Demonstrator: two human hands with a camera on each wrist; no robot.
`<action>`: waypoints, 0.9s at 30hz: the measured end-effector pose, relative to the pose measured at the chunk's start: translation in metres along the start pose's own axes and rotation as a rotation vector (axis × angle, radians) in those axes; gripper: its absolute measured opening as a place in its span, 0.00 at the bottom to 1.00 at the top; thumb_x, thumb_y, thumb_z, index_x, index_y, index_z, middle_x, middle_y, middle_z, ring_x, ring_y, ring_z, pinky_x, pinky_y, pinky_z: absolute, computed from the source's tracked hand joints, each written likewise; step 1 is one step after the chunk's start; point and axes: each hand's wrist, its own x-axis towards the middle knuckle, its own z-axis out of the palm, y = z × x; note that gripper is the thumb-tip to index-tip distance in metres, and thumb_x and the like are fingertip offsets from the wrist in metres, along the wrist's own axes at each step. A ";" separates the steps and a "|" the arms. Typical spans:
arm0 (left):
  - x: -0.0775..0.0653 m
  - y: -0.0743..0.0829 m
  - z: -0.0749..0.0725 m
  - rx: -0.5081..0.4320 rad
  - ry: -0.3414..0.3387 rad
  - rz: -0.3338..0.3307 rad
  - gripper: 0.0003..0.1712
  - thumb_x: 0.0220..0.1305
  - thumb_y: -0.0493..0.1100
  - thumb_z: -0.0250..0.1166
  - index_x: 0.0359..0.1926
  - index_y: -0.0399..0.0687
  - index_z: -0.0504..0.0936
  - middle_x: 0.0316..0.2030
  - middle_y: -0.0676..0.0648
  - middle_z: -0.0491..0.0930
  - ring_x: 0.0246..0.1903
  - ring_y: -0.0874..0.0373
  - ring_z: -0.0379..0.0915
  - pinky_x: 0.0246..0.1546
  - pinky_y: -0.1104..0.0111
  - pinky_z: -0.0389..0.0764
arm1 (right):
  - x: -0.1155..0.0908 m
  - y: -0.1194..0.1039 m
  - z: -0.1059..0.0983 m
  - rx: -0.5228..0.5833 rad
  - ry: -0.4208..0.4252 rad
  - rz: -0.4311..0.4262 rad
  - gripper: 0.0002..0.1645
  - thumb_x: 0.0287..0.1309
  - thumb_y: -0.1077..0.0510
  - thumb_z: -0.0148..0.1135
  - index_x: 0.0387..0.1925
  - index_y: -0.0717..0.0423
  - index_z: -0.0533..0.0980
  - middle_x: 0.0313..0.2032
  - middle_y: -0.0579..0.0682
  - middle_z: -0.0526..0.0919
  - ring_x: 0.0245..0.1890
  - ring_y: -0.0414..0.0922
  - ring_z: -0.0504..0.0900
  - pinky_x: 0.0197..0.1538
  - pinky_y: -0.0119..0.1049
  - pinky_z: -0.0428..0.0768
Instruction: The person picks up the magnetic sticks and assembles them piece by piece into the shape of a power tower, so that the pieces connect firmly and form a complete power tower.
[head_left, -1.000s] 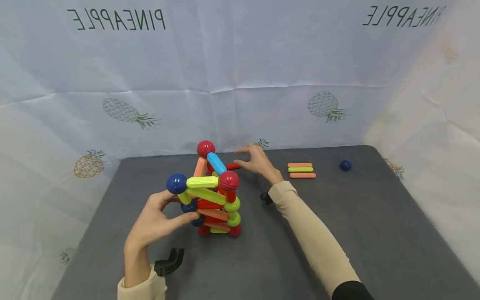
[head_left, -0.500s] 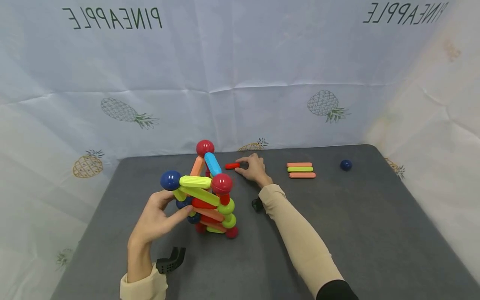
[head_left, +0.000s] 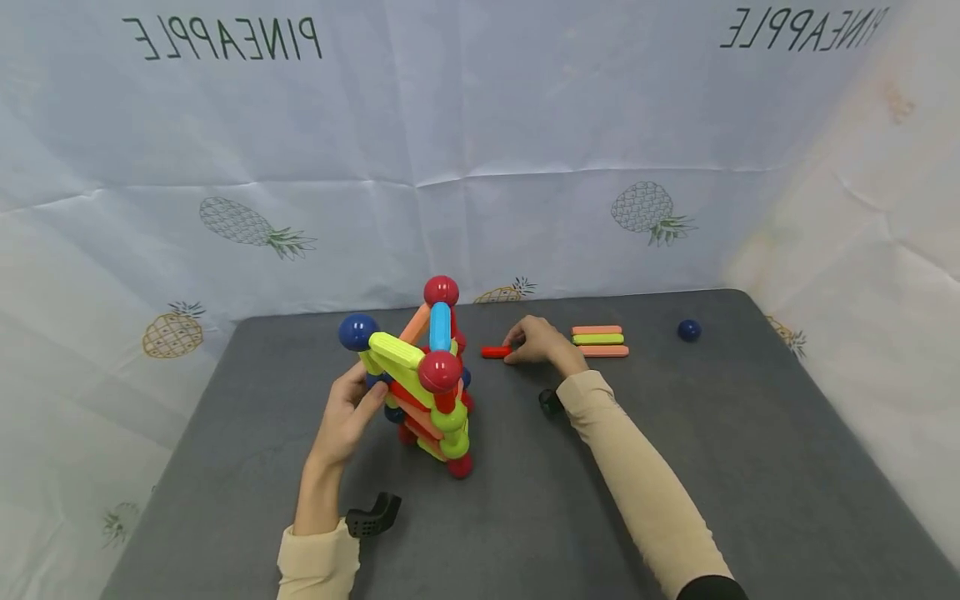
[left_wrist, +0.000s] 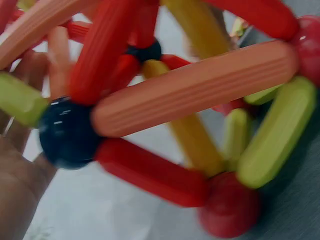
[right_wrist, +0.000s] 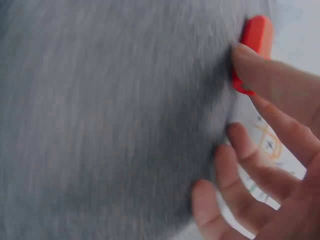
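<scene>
My left hand grips the left side of a tower of magnetic building sticks and balls, thumb and fingers at its blue balls. The tower stands tilted, with red balls on top joined by a light blue stick. Close up in the left wrist view are a dark blue ball and a salmon stick of it, with part of the palm beside them. To the tower's right, my right hand pinches a red magnetic stick between thumb and fingertips, low over the table; its other fingers spread loosely in the right wrist view.
Two salmon sticks and a yellow-green stick lie in a row just right of my right hand. Farther right rests a loose blue ball. A white pineapple-print cloth hangs behind the grey table.
My left hand has shifted right and away from me, turning the tower. The right hand has taken hold of the red stick and brought it right and nearer.
</scene>
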 end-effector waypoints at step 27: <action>0.015 0.062 0.070 0.420 0.333 0.098 0.61 0.54 0.68 0.72 0.78 0.45 0.54 0.71 0.46 0.62 0.70 0.54 0.58 0.64 0.56 0.67 | -0.005 0.011 0.015 -0.044 0.102 -0.190 0.19 0.62 0.56 0.72 0.52 0.60 0.85 0.50 0.57 0.88 0.53 0.53 0.83 0.60 0.50 0.82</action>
